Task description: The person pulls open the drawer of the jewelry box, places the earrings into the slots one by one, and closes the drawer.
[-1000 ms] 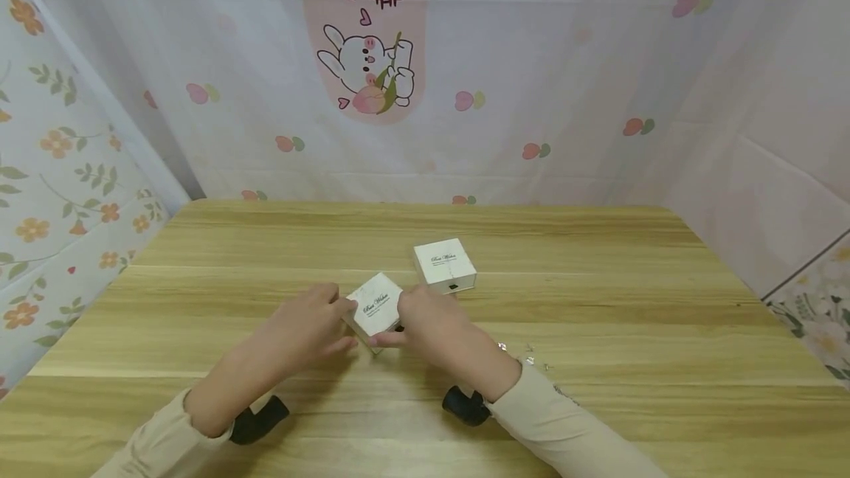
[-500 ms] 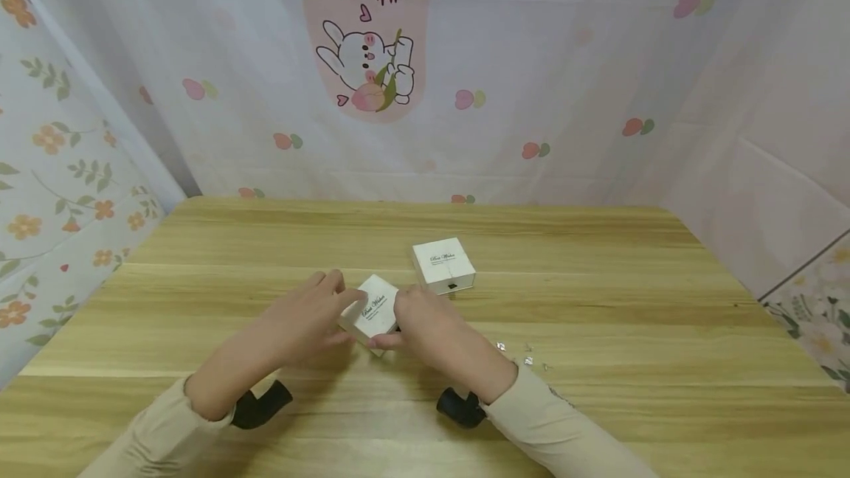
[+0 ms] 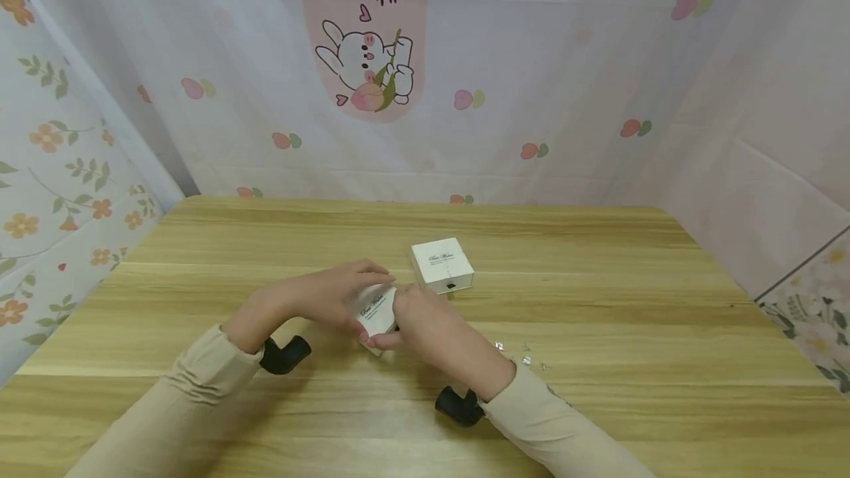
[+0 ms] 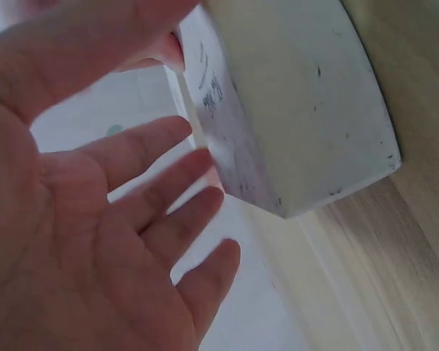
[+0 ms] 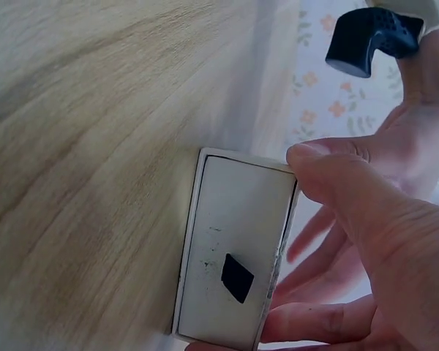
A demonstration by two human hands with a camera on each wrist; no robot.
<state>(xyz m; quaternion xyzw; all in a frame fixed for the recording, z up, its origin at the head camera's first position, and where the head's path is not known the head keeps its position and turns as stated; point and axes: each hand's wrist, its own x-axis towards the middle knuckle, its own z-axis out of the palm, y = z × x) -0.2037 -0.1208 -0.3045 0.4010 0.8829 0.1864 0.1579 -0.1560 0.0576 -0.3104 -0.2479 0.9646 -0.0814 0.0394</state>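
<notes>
A small white gift box point(image 3: 377, 310) with "Best Wishes" lettering sits between the hands on the wooden table. My right hand point(image 3: 432, 327) holds it by the front end, thumb at the near corner and fingers along the far edge. A black tab point(image 5: 238, 278) shows on that end in the right wrist view. Over the box's left part reaches my left hand point(image 3: 325, 299), its fingers loosely extended across the lid and its thumb near the front corner. In the left wrist view its fingertips point(image 4: 201, 157) are beside the lid; firm contact is hard to judge.
Just behind and to the right stands a second white gift box point(image 3: 441, 264) with the same lettering. Several tiny silvery pieces point(image 3: 527, 360) lie on the table point(image 3: 598, 279) right of my right forearm. A patterned curtain point(image 3: 505, 57) hangs behind the table.
My left hand has moved forward and right, its fingers now stretched farther over the box lid. The right hand keeps its hold, and the box has barely moved.
</notes>
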